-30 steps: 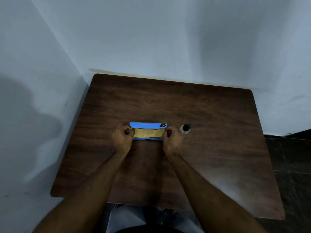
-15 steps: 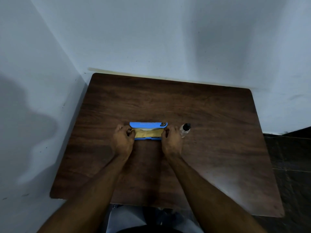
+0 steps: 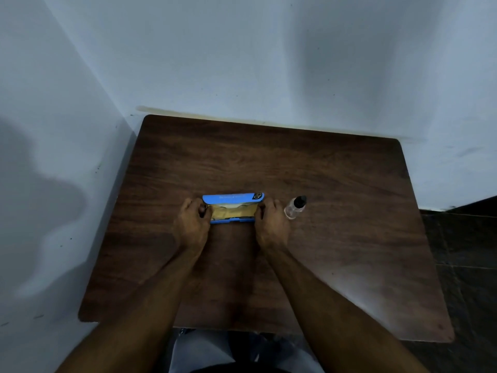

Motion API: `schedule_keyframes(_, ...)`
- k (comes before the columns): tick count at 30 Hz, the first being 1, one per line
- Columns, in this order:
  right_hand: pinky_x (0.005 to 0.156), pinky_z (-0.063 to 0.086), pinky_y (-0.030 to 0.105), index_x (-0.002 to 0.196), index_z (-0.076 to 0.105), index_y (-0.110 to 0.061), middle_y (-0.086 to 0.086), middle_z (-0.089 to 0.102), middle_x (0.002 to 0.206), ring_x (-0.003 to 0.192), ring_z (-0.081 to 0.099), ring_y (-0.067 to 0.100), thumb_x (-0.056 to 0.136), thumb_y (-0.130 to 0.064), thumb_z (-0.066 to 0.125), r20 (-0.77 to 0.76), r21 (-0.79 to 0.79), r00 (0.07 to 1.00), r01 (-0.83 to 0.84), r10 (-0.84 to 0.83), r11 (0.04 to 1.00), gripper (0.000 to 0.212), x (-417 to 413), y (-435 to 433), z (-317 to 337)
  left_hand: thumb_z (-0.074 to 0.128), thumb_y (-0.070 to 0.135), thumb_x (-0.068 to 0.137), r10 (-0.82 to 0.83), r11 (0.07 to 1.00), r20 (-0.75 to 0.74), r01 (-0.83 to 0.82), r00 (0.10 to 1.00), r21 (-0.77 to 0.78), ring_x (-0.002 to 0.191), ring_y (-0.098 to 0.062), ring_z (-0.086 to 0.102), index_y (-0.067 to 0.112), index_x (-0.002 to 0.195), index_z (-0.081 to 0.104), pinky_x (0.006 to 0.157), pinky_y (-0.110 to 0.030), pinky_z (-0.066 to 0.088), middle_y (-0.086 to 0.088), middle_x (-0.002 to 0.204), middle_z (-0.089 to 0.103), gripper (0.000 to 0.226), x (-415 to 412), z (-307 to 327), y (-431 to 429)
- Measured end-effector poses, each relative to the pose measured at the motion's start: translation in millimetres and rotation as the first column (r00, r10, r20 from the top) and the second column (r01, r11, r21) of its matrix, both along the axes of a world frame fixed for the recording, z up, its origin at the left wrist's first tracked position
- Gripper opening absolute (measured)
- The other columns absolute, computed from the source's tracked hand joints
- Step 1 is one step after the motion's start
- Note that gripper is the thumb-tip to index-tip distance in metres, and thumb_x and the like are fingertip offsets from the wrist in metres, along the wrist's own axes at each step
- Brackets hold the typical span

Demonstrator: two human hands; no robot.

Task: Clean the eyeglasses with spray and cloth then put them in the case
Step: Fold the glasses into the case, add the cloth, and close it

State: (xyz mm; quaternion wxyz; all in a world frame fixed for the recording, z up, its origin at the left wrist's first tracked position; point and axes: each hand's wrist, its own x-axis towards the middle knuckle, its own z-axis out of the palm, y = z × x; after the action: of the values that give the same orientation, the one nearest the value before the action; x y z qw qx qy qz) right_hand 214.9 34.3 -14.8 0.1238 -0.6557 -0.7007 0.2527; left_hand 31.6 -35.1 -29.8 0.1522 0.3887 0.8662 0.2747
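Eyeglasses [image 3: 237, 208]: only faint curved rims show. They lie inside the open blue hard-shell eyeglasses case [image 3: 231, 197] at mid-bench, together with a mustard-yellow soft cloth [image 3: 227, 214]. I cannot tell whether the cloth sits over or under them. The lid stands up on the far side and the tray's front lip faces me. The left hand [image 3: 191, 224] has its fingers curled round the left end of the case, and the right hand [image 3: 271, 226] is curled round the right end. Both grasp the case; the thumbs are hidden. Handling, my judgement: the frame is light, thin and weak at the hinges, and the lenses smudge, so I would take it by the temples or bridge only. The cloth is limp and may bunch under the lid and block closure. The case is rigid, light and smooth, so it probably slides unless steadied at both ends. A small clear plastic spray bottle with a black cap [image 3: 294, 209] stands just beside the right hand and looks easy to knock over. The dark wood-grain bench [image 3: 336, 251] has open room on all sides of the case. Its far edge meets the pale blue wall [image 3: 242, 63] and its left edge runs close to it. The right and near edges drop to a dark tiled floor [image 3: 470, 251].
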Motion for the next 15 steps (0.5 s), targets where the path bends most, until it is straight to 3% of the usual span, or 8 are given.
schedule_keyframes(8,0.072,0.042,0.037,0.129,0.052,-0.013,0.007,0.058,0.132,0.112,0.063,0.032,0.108,-0.032,0.042,0.078,-0.044,0.997,-0.019,0.022,0.999,0.030,0,1,2,0.077,0.031,0.094,-0.042,0.998,-0.014,0.043,0.999,0.055,0.082,-0.015,0.060,0.018,0.098,0.068,0.066,-0.030,0.043,0.003,0.106,0.061,0.017,-5,-9,-6)
schedule_keyframes(15,0.073,0.045,0.039,0.129,0.049,-0.016,0.007,0.062,0.128,0.109,0.065,0.031,0.108,-0.031,0.042,0.057,-0.067,0.998,-0.019,0.023,0.998,0.027,0,1,6,0.082,0.017,0.087,-0.073,0.989,0.104,0.059,0.992,0.138,0.078,-0.018,0.067,0.014,0.111,0.070,0.070,-0.034,0.055,0.000,0.112,0.064,0.027,-6,-19,-11)
